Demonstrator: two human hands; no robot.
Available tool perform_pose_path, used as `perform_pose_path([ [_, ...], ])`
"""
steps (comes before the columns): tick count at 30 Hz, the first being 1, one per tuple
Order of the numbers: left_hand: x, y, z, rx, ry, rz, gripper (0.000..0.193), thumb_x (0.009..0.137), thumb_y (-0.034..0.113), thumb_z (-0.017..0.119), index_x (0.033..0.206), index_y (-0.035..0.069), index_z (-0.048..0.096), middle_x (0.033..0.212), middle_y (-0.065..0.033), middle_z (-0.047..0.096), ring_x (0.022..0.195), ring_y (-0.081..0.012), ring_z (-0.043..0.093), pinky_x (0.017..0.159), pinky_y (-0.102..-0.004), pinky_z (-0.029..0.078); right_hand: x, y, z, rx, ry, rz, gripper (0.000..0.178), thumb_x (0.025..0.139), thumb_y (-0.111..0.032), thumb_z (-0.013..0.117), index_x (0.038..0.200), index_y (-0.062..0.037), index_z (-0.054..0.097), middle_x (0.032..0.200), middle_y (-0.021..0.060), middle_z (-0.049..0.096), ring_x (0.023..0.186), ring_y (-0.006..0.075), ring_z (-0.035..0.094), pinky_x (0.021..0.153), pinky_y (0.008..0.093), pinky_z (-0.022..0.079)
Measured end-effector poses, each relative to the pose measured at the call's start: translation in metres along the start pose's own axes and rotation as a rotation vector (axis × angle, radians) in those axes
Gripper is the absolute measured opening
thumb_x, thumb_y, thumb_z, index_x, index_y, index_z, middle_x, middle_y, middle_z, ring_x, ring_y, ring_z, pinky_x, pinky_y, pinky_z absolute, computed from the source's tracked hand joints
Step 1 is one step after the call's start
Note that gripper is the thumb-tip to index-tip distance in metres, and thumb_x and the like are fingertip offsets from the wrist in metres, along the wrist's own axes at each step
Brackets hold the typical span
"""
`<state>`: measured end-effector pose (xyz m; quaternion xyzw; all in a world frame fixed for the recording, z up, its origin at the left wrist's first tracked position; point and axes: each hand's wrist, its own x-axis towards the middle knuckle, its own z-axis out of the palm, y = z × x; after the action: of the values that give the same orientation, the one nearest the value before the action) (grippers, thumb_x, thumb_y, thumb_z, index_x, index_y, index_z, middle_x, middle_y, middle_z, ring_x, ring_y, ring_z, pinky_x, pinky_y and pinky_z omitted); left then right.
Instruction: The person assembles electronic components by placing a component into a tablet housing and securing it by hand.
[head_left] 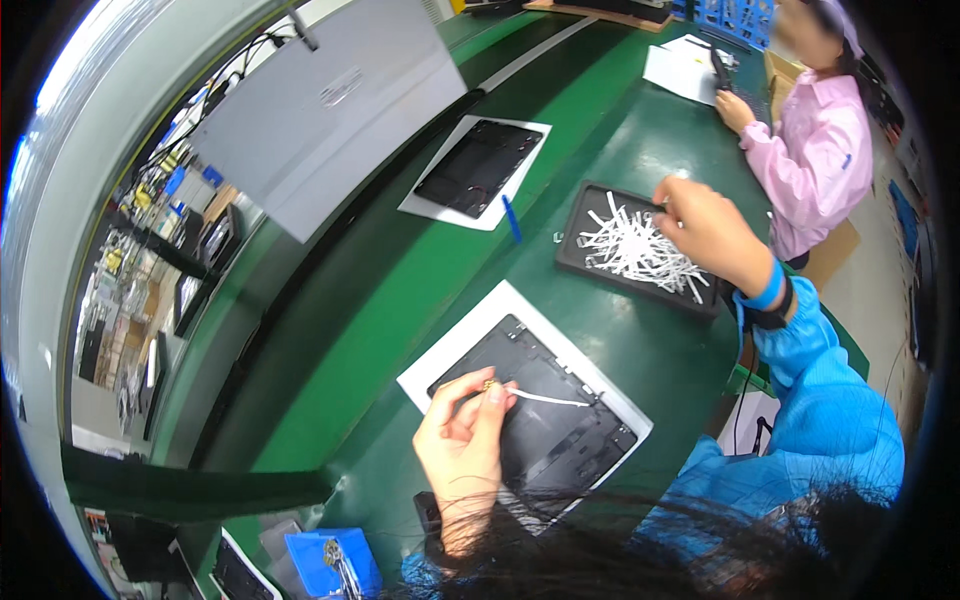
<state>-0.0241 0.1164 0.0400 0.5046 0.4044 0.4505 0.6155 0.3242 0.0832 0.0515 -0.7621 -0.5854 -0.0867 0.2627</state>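
My left hand pinches a thin white flat cable near its gold-coloured end. The cable's free end reaches over a flat black panel, perhaps a device housing, lying on a white sheet. My right hand, fingers curled together, hovers at the right part of a black tray heaped with white flat strips. Whether anything is between those fingertips cannot be made out.
Farther up the green bench, a second black panel rests on white paper, a blue stick-like piece nearby. A large grey board rises at left. A blue bin sits lower left. Someone in pink works at upper right.
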Motion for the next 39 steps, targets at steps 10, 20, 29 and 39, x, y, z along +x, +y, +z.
perform_pose_path([
  [10,-0.008,-0.007,0.01,-0.055,0.047,-0.011,0.019,0.097,0.0,0.069,0.113,-0.007,0.062,0.117,-0.0216,0.07,0.102,-0.0252,0.074,0.091,-0.0342,0.061,-0.045,-0.103,-0.025,0.487,-0.15,-0.148,0.007,0.091,-0.008,0.067,0.097,-0.0062,0.067,0.085,0.0115,0.064,0.071,0.0264,0.066,0.065,0.0383,0.053],
  [20,-0.026,-0.002,0.022,-0.086,-0.001,0.001,0.022,0.098,-0.001,0.069,0.117,-0.008,0.061,0.116,-0.0207,0.072,0.104,-0.0209,0.072,0.094,-0.0326,0.06,-0.059,-0.143,0.008,0.518,-0.292,-0.42,0.014,0.092,-0.018,0.07,0.099,-0.0067,0.066,0.084,0.0081,0.066,0.071,0.0284,0.068,0.055,0.039,0.052],
  [29,-0.02,-0.005,0.01,-0.032,0.0,-0.023,0.019,0.097,-0.001,0.069,0.114,-0.007,0.064,0.116,-0.0201,0.073,0.102,-0.0219,0.073,0.093,-0.033,0.06,-0.048,-0.116,0.013,0.336,-0.241,-0.5,0.012,0.086,-0.014,0.069,0.096,-0.0077,0.066,0.081,0.0079,0.065,0.068,0.0295,0.068,0.056,0.0407,0.054],
  [39,0.004,-0.019,-0.046,0.055,0.01,0.045,0.018,0.095,-0.003,0.07,0.112,-0.006,0.066,0.121,-0.0231,0.07,0.108,-0.0258,0.072,0.097,-0.0345,0.058,0.008,0.012,0.015,0.015,-0.252,-0.282,0.016,0.094,-0.005,0.058,0.105,-0.0005,0.069,0.094,0.0187,0.071,0.086,0.0408,0.069,0.079,0.0474,0.055],
])
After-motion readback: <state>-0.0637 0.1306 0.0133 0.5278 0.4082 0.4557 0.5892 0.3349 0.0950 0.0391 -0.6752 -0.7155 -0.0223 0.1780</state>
